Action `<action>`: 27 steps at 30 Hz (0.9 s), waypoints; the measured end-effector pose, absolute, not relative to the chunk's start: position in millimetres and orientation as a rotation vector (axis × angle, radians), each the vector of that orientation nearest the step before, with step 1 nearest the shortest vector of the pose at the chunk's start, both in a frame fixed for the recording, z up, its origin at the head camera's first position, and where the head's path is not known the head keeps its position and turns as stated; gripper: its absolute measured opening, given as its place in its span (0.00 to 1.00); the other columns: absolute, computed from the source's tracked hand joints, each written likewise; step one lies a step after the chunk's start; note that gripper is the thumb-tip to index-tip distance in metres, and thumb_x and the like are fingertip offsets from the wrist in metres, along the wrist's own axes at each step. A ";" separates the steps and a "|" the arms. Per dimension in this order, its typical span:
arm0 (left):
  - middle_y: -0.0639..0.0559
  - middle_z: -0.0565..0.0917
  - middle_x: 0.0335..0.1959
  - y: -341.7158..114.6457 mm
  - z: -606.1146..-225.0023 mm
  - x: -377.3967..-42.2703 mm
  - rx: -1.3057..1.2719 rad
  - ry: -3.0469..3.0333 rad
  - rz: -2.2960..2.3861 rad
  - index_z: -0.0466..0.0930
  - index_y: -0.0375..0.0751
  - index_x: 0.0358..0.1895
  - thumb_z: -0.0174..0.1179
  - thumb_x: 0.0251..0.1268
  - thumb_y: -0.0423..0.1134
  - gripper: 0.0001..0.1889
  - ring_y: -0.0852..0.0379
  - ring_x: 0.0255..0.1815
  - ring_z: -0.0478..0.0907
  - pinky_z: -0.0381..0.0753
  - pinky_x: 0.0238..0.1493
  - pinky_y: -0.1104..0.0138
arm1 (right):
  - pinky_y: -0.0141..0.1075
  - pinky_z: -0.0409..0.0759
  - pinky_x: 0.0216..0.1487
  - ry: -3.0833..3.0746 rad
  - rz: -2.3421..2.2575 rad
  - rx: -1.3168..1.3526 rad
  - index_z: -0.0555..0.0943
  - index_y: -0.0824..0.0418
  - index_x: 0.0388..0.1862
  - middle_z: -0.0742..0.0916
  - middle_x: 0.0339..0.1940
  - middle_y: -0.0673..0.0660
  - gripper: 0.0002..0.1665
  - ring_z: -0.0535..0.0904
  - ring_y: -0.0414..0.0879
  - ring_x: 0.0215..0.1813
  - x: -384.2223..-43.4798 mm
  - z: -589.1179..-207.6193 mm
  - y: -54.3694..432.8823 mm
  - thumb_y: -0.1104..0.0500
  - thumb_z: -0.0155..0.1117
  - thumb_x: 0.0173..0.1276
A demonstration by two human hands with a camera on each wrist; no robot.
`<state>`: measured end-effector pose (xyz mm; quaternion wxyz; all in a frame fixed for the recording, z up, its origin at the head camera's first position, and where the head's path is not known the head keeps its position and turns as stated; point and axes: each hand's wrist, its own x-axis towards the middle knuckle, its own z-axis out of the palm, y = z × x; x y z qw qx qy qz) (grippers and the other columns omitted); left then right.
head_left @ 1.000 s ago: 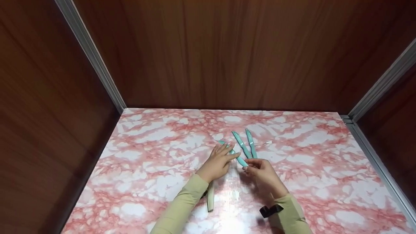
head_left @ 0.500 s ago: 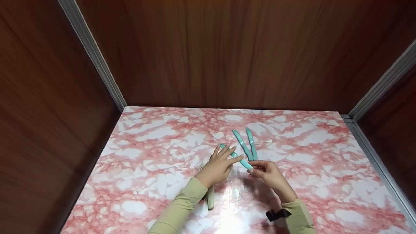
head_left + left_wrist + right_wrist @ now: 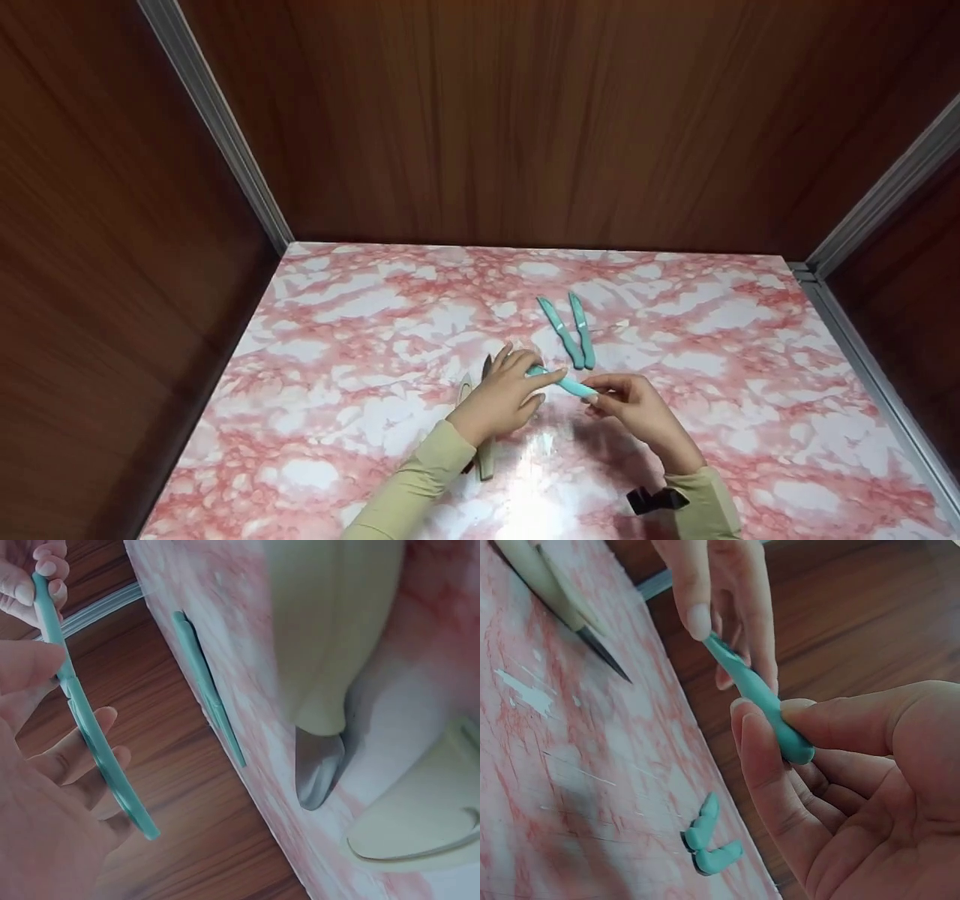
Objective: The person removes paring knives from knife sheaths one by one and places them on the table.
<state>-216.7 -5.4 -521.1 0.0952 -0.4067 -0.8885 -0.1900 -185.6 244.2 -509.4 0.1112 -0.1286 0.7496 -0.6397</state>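
Note:
Both hands hold one teal knife (image 3: 576,387) raised off the table. My right hand (image 3: 637,412) pinches its handle end between thumb and fingertips, clear in the right wrist view. My left hand (image 3: 501,396) has its thumb on one side of the knife and its fingers behind the blade, as the left wrist view shows. Two more teal knives (image 3: 560,330) lie beyond the hands, their handle ends together and blades spread in a V. Under the left forearm lies a cream-handled knife (image 3: 322,667) with a grey blade, partly hidden in the head view.
A cream piece with a small slot (image 3: 420,802) lies beside the cream-handled knife. The table (image 3: 337,420) has a red and white marbled top. Brown wood-grain panels (image 3: 480,135) with metal edge strips stand around its back and sides. A black strap (image 3: 656,500) is at the right wrist.
Both hands have drawn the teal knife nearer the body and slightly right. It lies flatter across the view, and the left fingers look more bent. The other teal knives stay put.

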 end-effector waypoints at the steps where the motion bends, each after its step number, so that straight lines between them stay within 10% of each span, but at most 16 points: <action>1: 0.52 0.71 0.56 -6.2 -520.9 -215.7 -1.201 -2.644 -0.593 0.68 0.63 0.69 0.55 0.71 0.42 0.24 0.54 0.65 0.62 0.44 0.73 0.50 | 0.42 0.83 0.41 2.202 -1.877 -0.378 0.78 0.77 0.51 0.82 0.42 0.76 0.14 0.84 0.54 0.37 -185.2 -509.2 244.6 0.70 0.58 0.68; 12: 0.59 0.70 0.44 -14.1 -525.1 -207.6 -1.154 -2.659 -0.902 0.71 0.61 0.66 0.56 0.70 0.43 0.22 0.59 0.49 0.63 0.61 0.57 0.59 | 0.40 0.84 0.40 2.216 -1.833 -0.397 0.77 0.79 0.51 0.85 0.38 0.65 0.16 0.84 0.50 0.35 -178.6 -504.9 246.4 0.70 0.59 0.68; 27: 0.55 0.68 0.35 -12.2 -526.5 -192.6 -1.120 -2.676 -1.126 0.71 0.60 0.66 0.51 0.74 0.45 0.19 0.60 0.35 0.59 0.59 0.39 0.65 | 0.47 0.83 0.41 2.252 -1.808 -0.363 0.79 0.76 0.49 0.85 0.36 0.66 0.14 0.84 0.51 0.36 -170.6 -501.3 254.6 0.67 0.60 0.69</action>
